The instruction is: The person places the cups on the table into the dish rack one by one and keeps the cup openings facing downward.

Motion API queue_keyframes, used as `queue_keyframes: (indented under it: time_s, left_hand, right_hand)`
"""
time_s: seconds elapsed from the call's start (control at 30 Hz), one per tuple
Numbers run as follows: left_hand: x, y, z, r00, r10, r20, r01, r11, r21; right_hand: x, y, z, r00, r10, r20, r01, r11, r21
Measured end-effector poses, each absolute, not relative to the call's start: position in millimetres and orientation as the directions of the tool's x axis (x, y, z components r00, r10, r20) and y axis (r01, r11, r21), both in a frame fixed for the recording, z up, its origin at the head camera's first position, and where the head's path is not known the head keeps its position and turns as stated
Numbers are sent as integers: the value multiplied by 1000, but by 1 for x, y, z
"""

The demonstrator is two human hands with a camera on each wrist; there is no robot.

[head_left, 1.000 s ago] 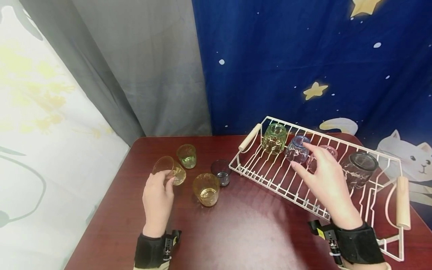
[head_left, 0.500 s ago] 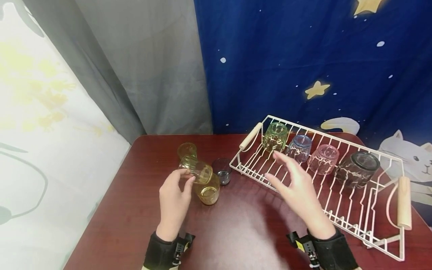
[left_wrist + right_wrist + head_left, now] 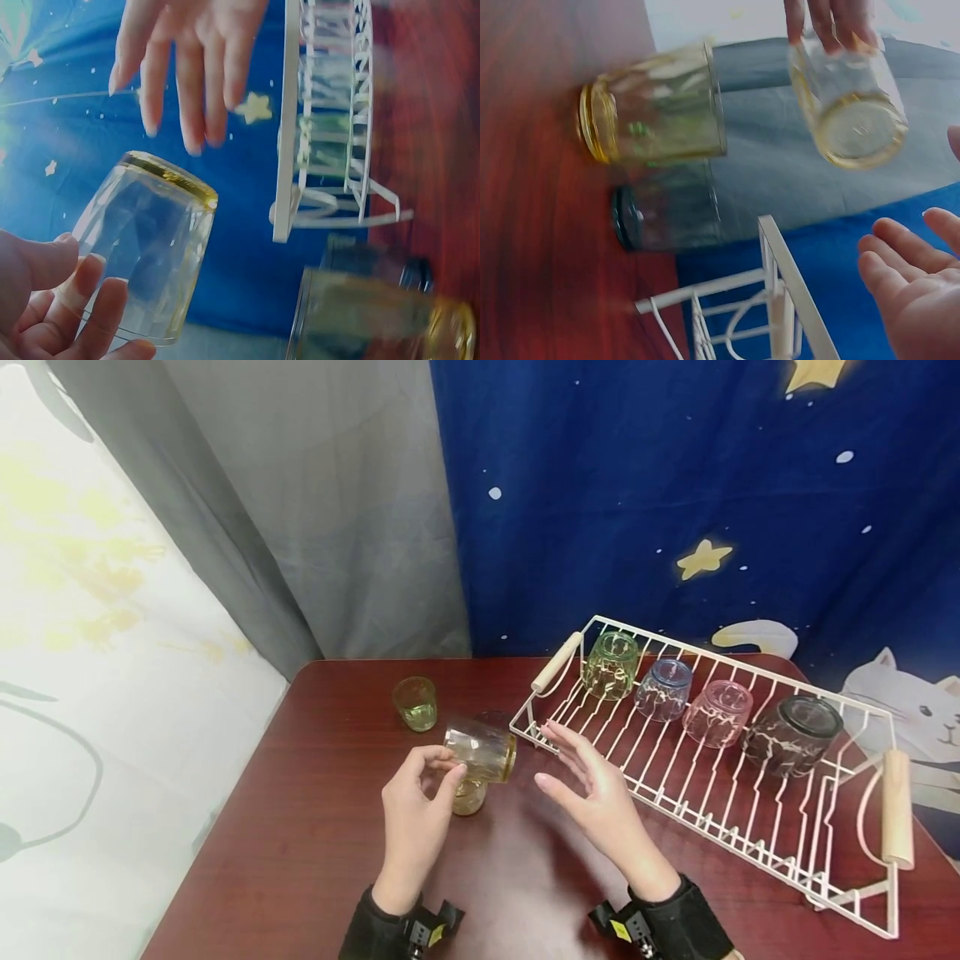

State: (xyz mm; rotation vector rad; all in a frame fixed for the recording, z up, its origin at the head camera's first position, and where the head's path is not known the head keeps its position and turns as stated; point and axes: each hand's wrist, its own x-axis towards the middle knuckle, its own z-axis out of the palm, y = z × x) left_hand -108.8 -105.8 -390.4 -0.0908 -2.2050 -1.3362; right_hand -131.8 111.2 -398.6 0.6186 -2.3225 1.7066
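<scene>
My left hand [image 3: 420, 822] pinches a pale yellow glass [image 3: 483, 752] near its rim, fingers on one side and thumb on the other. That glass is tipped sideways in the air, its thick base [image 3: 176, 178] toward my right hand [image 3: 600, 810]. The right hand holds nothing; its fingers are spread and slightly bent, a short gap from the base. Below the lifted glass, a second yellow glass [image 3: 656, 105] stands on the table, partly covered in the head view. Behind it is a dark grey-blue glass [image 3: 667, 210], mostly hidden in the head view.
A green glass [image 3: 416, 703] stands at the back left of the table. On the right, a white wire rack [image 3: 675, 810] with wooden handles holds upside-down glasses in a row: green [image 3: 611, 667], blue [image 3: 663, 691], pink [image 3: 717, 714] and dark grey [image 3: 795, 737]. Curtains hang behind the table.
My left hand has lifted the yellow glass from the left, carried it right and tipped it to horizontal. My right hand has moved left, away from above the rack, toward the glass.
</scene>
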Motion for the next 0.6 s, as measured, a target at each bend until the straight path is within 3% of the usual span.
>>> queue_keyframes:
  time_s: [0.27, 0.6]
  left_hand:
    - [-103, -91, -392, -858, -213, 467, 361, 397, 844]
    - [-103, -81, -394, -864, -186, 467, 389, 343, 855]
  right_hand:
    - [-132, 106, -403, -890, -342, 301, -383, 206, -900]
    - [-129, 104, -404, -923, -286, 257, -318, 189, -929]
